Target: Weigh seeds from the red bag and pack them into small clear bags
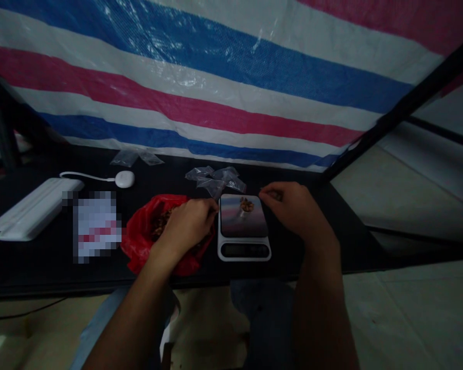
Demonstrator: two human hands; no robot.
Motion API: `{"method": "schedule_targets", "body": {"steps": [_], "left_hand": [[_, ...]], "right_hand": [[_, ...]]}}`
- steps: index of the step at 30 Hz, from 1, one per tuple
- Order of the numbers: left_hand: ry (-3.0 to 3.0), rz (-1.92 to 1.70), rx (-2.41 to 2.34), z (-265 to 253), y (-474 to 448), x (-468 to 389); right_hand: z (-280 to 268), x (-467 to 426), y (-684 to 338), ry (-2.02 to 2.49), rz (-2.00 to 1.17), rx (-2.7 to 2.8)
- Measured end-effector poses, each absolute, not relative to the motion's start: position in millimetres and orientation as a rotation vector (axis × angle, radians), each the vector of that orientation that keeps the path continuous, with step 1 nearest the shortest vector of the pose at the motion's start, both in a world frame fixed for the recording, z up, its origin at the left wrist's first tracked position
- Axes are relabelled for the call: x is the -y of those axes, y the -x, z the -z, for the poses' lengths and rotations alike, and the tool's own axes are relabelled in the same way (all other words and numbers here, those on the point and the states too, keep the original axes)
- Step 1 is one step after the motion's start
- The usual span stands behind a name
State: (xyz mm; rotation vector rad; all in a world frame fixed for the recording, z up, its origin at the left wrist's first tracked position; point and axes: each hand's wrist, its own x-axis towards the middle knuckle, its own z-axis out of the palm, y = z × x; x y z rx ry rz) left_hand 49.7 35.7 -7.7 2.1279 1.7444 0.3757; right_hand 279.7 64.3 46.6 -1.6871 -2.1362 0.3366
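A digital kitchen scale with a mirror-like plate lies on the black table in front of me. A little heap of brown pieces, like dried food or nuts, rests on its plate. My left hand is closed at the scale's left edge, above a red plastic bag full of similar brown pieces. What its fingertips hold, if anything, is hidden. Just right of the plate, my right hand is closed in a pinch. Something small and brownish shows at its fingers, too dark to name.
Several clear plastic bags lie behind the scale, with more clear bags farther left. A long white device, a round white puck on a cable and a blurred-out packet occupy the left. A striped tarp hangs behind the table.
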Motion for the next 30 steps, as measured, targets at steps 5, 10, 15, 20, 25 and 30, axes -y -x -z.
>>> {"method": "schedule_targets", "body": {"steps": [5,10,15,20,25,30], "left_hand": [[-2.157,-0.282,-1.698,8.6,-50.2,-32.9],[-2.221,-0.264,-1.753,10.9,-53.7,-31.3],[-2.145,-0.286,-1.789,11.3,-53.6,-32.3],[-2.11,-0.218,-1.851,9.4,-52.9,-31.2],[-2.131,-0.219,-1.823,10.4,-54.4,-29.8],[-2.197,-0.259,-1.801,14.7,-57.7,-30.7]], "right_hand": [[-16.6,-102.8,-289.0,1.536,-0.438,2.139],[1.2,-124.7,-284.2,1.461,-0.705,2.209],[4.9,-125.2,-279.7,1.393,-0.867,2.289],[3.9,-124.3,-278.2,1.441,-0.866,2.272],[-1.5,-120.3,-288.5,1.407,-0.929,2.184],[-4.6,-114.7,-298.3,1.382,-1.022,2.113]]}}
